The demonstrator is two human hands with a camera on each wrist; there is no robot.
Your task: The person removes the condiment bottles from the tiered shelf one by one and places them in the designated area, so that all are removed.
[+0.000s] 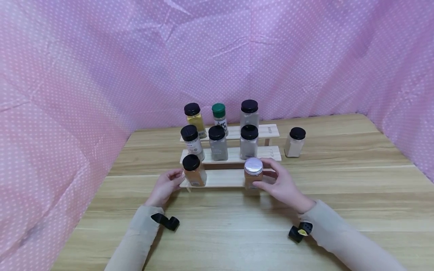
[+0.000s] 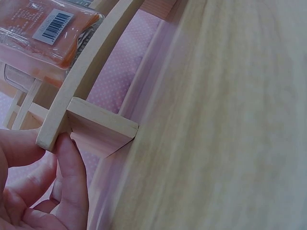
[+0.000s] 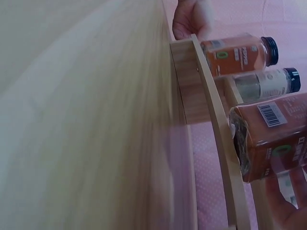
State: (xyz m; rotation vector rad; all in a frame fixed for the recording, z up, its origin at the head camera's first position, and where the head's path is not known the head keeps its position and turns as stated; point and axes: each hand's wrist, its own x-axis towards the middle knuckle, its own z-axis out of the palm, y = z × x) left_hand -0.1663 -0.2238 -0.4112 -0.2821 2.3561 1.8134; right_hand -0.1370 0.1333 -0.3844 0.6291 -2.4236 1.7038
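My left hand (image 1: 166, 186) pinches the left end of the lowest board (image 1: 223, 178) of a three-step wooden spice rack. In the left wrist view, the thumb and a finger sit on either side of that board's tip (image 2: 50, 132). My right hand (image 1: 279, 185) holds a spice jar (image 1: 253, 177) with a silver lid and orange-brown contents, upright at the right part of the lowest step. Its base is right at the board's front edge in the right wrist view, where the jar (image 3: 268, 139) shows a barcode label. Near my left hand, a black-lidded orange jar (image 1: 194, 173) stands on the same step.
Three black-lidded jars stand on the middle step (image 1: 234, 153). The top step (image 1: 271, 130) carries a yellow jar (image 1: 196, 120), a green-lidded bottle (image 1: 219, 116) and a pale jar (image 1: 249, 114). Another black-lidded jar (image 1: 294, 145) stands on the table right of the rack. Pink dotted cloth (image 1: 217, 56) hangs behind.
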